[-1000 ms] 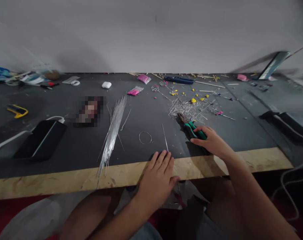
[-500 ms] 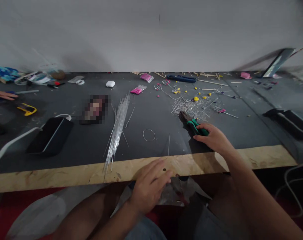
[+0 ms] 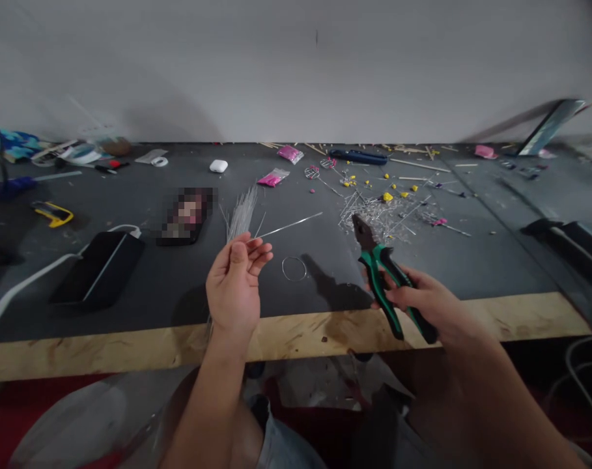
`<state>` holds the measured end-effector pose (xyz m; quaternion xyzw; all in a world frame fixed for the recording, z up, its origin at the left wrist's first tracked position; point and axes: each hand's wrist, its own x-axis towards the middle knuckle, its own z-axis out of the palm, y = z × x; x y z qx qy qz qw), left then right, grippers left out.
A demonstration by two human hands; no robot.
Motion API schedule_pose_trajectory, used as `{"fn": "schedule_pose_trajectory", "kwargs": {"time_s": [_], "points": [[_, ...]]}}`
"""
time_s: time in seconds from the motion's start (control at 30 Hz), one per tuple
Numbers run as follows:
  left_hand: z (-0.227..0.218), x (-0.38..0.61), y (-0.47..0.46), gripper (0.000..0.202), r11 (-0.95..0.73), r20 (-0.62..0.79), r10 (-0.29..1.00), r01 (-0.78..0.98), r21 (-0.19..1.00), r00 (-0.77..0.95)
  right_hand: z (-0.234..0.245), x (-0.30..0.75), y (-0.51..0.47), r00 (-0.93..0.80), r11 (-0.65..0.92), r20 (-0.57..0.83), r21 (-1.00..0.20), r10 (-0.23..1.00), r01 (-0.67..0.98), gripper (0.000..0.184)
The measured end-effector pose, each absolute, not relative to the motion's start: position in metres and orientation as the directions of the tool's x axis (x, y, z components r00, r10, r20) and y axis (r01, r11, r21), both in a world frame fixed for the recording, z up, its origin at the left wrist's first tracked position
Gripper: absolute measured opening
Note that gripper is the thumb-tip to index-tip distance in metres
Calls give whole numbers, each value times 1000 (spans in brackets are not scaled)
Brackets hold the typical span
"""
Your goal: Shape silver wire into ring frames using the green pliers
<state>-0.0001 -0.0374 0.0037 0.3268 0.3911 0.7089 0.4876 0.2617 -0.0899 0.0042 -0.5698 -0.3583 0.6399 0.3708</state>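
My left hand [image 3: 237, 280] is closed, palm up, pinching a thin straight wire [image 3: 290, 227] that points to the right. Behind that hand lies a bundle of straight wires [image 3: 243, 212], partly hidden by it. My right hand [image 3: 417, 293] is wrapped round the handles of green-and-black pliers [image 3: 374, 251], raised off the table with the jaws pointing away from me. A wire ring [image 3: 294, 268] lies flat on the table between my hands. Beyond the pliers is a heap of short cut wire pieces [image 3: 374, 215].
Yellow bits [image 3: 387, 197], pink packets [image 3: 273, 177] and a dark blue cutter [image 3: 358, 157] lie toward the wall. On the left are a phone [image 3: 188, 215], a white earbud case [image 3: 218, 166] and a black box with a white cable [image 3: 98, 267]. A pale wooden strip [image 3: 296, 332] edges the table.
My left hand has risen from the table edge and moved left, now pinching a wire. My right hand has lifted the pliers off the table toward me, their handles now spread.
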Motion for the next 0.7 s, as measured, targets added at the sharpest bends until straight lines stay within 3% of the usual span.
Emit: {"fn": "schedule_pose_trajectory", "kwargs": {"time_s": [0.17, 0.53, 0.7], "points": [[1, 13, -30, 14, -158, 23, 957, -456, 876, -288, 5, 251, -90, -202, -453, -422, -879, 884, -147, 43], [-4, 32, -34, 13, -154, 59, 966, -378, 913, -252, 12, 234, -87, -306, -488, -424, -856, 853, -174, 16], [-7, 39, -38, 15, -158, 86, 968, -307, 938, -235, 18, 219, -83, -278, -458, -408, -878, 869, -143, 16]]}}
